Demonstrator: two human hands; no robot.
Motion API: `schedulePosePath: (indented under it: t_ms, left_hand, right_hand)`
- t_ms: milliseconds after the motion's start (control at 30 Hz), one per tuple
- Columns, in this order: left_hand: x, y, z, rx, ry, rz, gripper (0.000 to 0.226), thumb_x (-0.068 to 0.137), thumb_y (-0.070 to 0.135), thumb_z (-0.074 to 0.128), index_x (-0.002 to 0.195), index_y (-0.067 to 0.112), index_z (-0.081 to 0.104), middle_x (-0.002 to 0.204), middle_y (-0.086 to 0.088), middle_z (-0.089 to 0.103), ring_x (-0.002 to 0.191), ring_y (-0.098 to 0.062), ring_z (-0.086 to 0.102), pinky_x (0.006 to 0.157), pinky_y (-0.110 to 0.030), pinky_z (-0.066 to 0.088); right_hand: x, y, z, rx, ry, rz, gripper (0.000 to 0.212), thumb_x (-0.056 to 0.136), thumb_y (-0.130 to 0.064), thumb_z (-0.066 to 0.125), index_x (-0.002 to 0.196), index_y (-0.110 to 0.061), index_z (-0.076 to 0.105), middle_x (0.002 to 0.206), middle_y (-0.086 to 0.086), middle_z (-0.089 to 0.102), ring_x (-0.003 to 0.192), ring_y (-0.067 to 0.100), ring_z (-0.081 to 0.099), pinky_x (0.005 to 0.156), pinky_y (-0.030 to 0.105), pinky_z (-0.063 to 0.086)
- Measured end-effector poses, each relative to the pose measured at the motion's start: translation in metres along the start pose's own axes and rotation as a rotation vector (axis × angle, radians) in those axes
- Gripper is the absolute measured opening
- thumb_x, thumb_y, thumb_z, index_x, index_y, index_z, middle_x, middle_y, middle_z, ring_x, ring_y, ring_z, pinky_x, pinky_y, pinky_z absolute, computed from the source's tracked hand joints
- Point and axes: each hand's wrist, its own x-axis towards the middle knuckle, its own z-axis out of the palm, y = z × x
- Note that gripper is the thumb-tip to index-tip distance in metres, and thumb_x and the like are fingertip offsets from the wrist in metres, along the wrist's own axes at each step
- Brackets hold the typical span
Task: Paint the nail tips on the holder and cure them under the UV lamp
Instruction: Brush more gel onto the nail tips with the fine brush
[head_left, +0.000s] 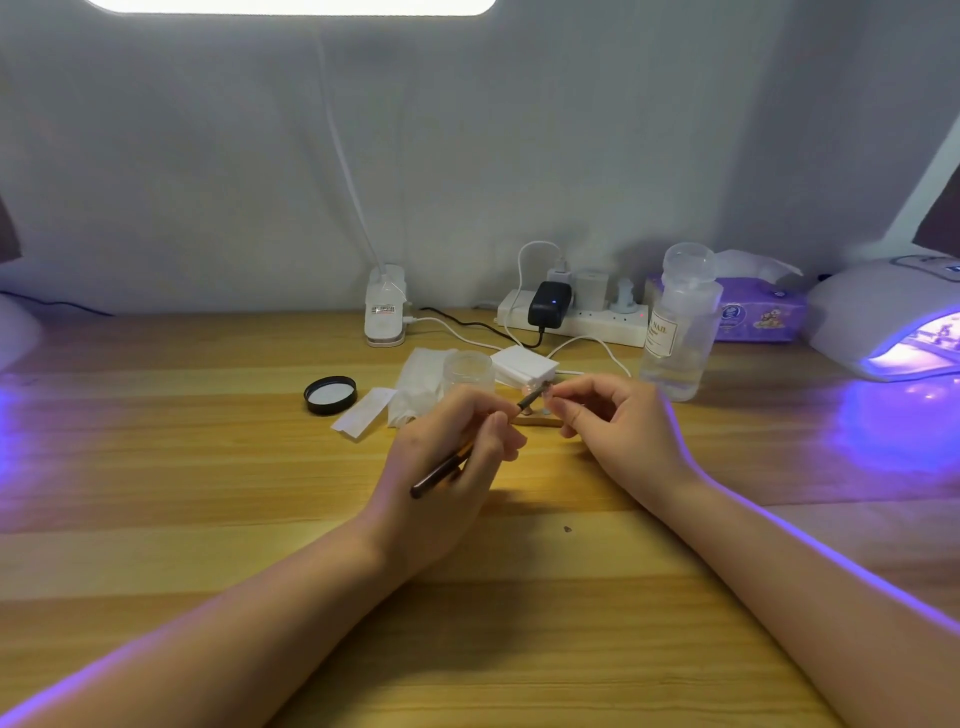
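Observation:
My left hand (452, 447) grips a thin dark brush (441, 470) like a pen, its tip reaching up and right to a small nail tip (546, 391). My right hand (608, 421) pinches that nail tip or its stand between thumb and fingers. Under the fingers lies the wooden holder (537, 421), mostly hidden. The white UV lamp (883, 317) stands at the far right, glowing purple inside and onto the table.
Behind the hands sit a small clear jar (469, 370), its black lid (330, 395), white wipes (415, 387), a white box (524, 366), a clear pump bottle (680, 322), a power strip (571, 317), a tissue pack (753, 312) and a desk lamp base (385, 312).

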Motion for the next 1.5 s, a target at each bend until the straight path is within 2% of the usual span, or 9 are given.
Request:
schedulePosePath:
  t_ms: [100,200,500,633,933,1100,1233,1400,1500]
  left_hand:
    - [0.000,0.000,0.000,-0.045,-0.005,-0.021,0.016,0.095,0.026,0.046,0.096,0.026,0.062,0.081,0.005,0.071,0.077,-0.012,0.071,0.069,-0.019,0.054]
    - [-0.001,0.000,-0.001,-0.079,0.018,-0.033,0.018,0.093,0.025,0.044,0.091,0.024,0.062,0.077,0.000,0.072,0.071,-0.014,0.071,0.067,-0.020,0.054]
    - [0.002,-0.002,0.000,-0.038,0.029,0.002,0.016,0.098,0.029,0.047,0.105,0.024,0.060,0.090,0.004,0.072,0.081,-0.012,0.072,0.071,-0.028,0.058]
    - [0.001,-0.001,0.000,-0.067,0.004,-0.027,0.018,0.097,0.030,0.046,0.100,0.023,0.062,0.086,0.004,0.073,0.077,-0.014,0.073,0.070,-0.029,0.058]
    - [0.003,-0.001,0.000,-0.154,0.063,-0.034,0.017,0.097,0.033,0.045,0.093,0.040,0.060,0.081,0.000,0.074,0.067,-0.016,0.073,0.064,-0.026,0.058]
    - [0.005,-0.009,0.000,-0.120,0.096,-0.088,0.014,0.096,0.035,0.045,0.096,0.030,0.059,0.082,0.002,0.074,0.068,-0.016,0.073,0.063,-0.026,0.058]
    - [0.006,-0.009,-0.002,-0.123,0.106,-0.088,0.019,0.096,0.031,0.045,0.100,0.022,0.061,0.084,-0.001,0.072,0.071,-0.018,0.073,0.066,-0.031,0.059]
    - [0.004,-0.003,-0.003,-0.155,0.029,-0.080,0.019,0.091,0.027,0.057,0.106,0.017,0.060,0.095,-0.005,0.073,0.082,-0.020,0.074,0.074,-0.031,0.059]
    - [0.003,0.000,-0.002,-0.130,0.017,-0.086,0.011,0.092,0.019,0.060,0.103,0.015,0.059,0.091,-0.007,0.074,0.081,-0.018,0.074,0.072,-0.034,0.060]
  right_hand:
    - [0.000,0.000,0.001,0.002,-0.002,0.015,0.019,0.086,-0.016,0.069,0.089,-0.035,0.068,0.070,-0.019,0.068,0.064,0.002,0.064,0.058,0.009,0.046]
    - [0.001,0.001,0.001,0.013,0.011,0.037,0.016,0.087,-0.016,0.068,0.091,-0.032,0.069,0.071,-0.011,0.069,0.064,0.004,0.065,0.058,0.009,0.047]
    - [0.001,-0.001,0.001,0.000,-0.008,0.014,0.019,0.087,-0.020,0.068,0.086,-0.039,0.067,0.075,-0.016,0.069,0.065,0.005,0.065,0.058,0.011,0.047]
    - [0.001,0.001,0.002,-0.013,0.001,0.026,0.016,0.087,-0.018,0.068,0.090,-0.034,0.069,0.069,-0.008,0.068,0.064,0.007,0.065,0.059,0.014,0.049]
    - [0.000,-0.002,0.001,0.048,-0.022,0.037,0.019,0.087,-0.016,0.067,0.087,-0.035,0.066,0.073,-0.007,0.069,0.065,0.008,0.065,0.059,0.016,0.051]
    - [-0.001,-0.004,0.001,0.051,-0.059,0.002,0.015,0.088,-0.014,0.067,0.088,-0.029,0.068,0.077,-0.007,0.070,0.065,0.007,0.065,0.062,0.022,0.053]
    - [-0.002,-0.004,0.001,0.066,-0.049,-0.010,0.017,0.087,-0.015,0.068,0.087,-0.032,0.068,0.073,-0.016,0.069,0.063,0.004,0.063,0.060,0.016,0.050]
    - [-0.002,-0.005,0.001,0.027,-0.027,-0.044,0.022,0.087,-0.014,0.068,0.088,-0.036,0.066,0.074,-0.021,0.068,0.067,0.004,0.063,0.062,0.013,0.048]
    - [-0.003,-0.005,0.002,0.001,-0.015,-0.060,0.024,0.087,-0.012,0.068,0.089,-0.036,0.066,0.074,-0.020,0.067,0.068,0.001,0.062,0.062,0.011,0.047]
